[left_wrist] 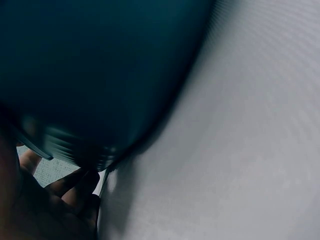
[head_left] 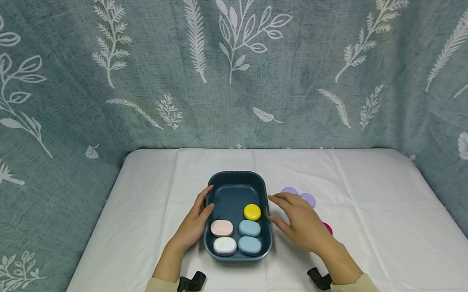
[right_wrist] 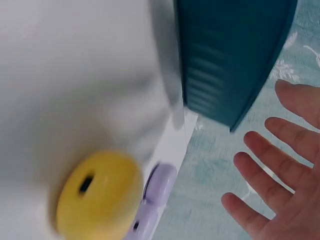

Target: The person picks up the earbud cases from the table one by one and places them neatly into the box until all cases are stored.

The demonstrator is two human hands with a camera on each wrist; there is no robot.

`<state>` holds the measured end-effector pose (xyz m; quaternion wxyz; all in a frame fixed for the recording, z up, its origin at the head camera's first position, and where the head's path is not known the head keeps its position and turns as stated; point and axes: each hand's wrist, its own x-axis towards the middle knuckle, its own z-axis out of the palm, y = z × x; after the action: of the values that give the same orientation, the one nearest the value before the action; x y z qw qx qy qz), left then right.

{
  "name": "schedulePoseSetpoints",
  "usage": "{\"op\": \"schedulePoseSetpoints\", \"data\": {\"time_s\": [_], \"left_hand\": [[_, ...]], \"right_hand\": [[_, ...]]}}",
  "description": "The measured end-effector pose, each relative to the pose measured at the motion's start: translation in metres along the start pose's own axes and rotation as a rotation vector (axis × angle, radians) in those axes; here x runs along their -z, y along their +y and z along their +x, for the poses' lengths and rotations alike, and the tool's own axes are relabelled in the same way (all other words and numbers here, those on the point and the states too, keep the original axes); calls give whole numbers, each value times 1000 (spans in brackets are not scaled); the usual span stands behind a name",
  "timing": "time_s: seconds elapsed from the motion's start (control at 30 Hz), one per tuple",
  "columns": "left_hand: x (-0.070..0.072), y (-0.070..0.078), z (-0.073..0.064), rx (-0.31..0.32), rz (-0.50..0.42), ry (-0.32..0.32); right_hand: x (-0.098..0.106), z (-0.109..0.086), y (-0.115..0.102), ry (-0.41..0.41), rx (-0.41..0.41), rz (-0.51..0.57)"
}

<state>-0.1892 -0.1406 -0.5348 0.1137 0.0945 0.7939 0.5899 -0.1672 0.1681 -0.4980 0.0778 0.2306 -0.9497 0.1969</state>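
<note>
A dark blue rectangular tray (head_left: 234, 197) stands at the middle of the white table. Inside, toward the near end, lie a round yellow case (head_left: 252, 212), a pink oval case (head_left: 221, 228), a white oval case (head_left: 224, 246) and two light blue oval cases (head_left: 249, 228). My left hand (head_left: 192, 224) holds the tray's left side, thumb over the rim and fingers along the outer wall. Beside the right wall is my right hand (head_left: 300, 219); the right wrist view shows its fingers (right_wrist: 267, 175) spread and apart from the tray.
Right of the tray lie two lilac cases (head_left: 308, 200) and a red piece (head_left: 328, 227) partly hidden by the right hand. Another yellow case (right_wrist: 100, 195) sits on the table in the right wrist view. Patterned green cloth (head_left: 220, 95) surrounds the white table (head_left: 394, 224).
</note>
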Motion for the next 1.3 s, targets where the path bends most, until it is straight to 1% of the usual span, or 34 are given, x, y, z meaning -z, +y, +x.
{"op": "schedulePoseSetpoints", "data": {"time_s": [0.2, 0.37, 0.43, 0.53, 0.7, 0.87, 0.97, 1.1, 1.3], "left_hand": [[-5, -28, 10, -8, 17, 48], [-6, -27, 9, -2, 5, 50], [-6, -27, 9, 13, 6, 50], [-6, -27, 9, 26, 12, 49], [-6, -27, 10, 2, 28, 51], [-5, -28, 10, -3, 25, 55], [-5, -27, 10, 3, 14, 55], [-5, -27, 10, 15, 12, 58], [-5, -28, 10, 5, 3, 53]], "right_hand": [[13, -16, 13, -30, -6, -57], [19, -25, 22, -64, -4, -95], [21, -28, 25, -93, -10, -107], [21, -34, 30, -151, -40, -121], [21, -42, 34, -222, -85, -103], [19, -46, 37, -280, -112, -87], [17, -47, 38, -294, -118, -78], [16, -49, 41, -286, -116, -57], [13, -50, 42, -288, -136, -42]]}}
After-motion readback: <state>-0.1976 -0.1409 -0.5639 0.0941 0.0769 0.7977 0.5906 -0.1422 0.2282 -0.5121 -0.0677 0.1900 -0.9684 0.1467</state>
